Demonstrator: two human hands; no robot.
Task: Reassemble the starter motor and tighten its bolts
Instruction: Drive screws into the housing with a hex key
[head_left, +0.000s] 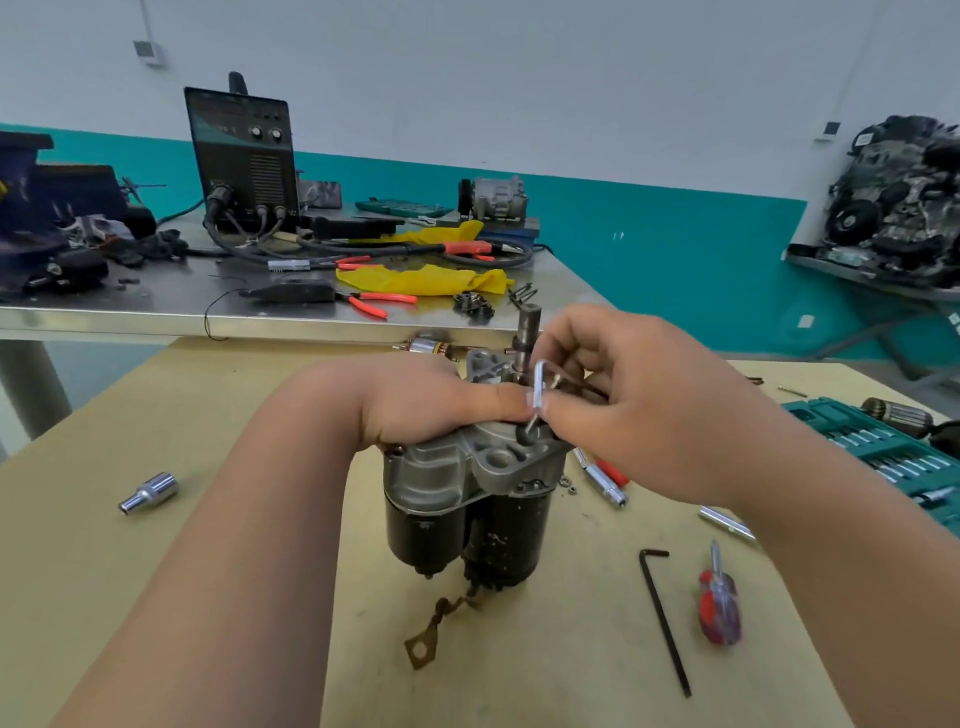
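Motor (467, 499) upright beneath left grip (431, 400); silver tool (538, 387) within right grip (623, 410)

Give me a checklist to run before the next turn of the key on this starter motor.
1. Starter motor stands upright on the wooden table: ok.
2. Left hand rests on the housing top, steadying it: ok.
3. Right hand pinches the silver hex key: ok.
4. Key tip seated in the bolt head: cannot tell, too small and blurred.
5. Bolt head driven fully tight: cannot tell.
6. Black hex key lies on the table apart from the motor, out of the way: ok.
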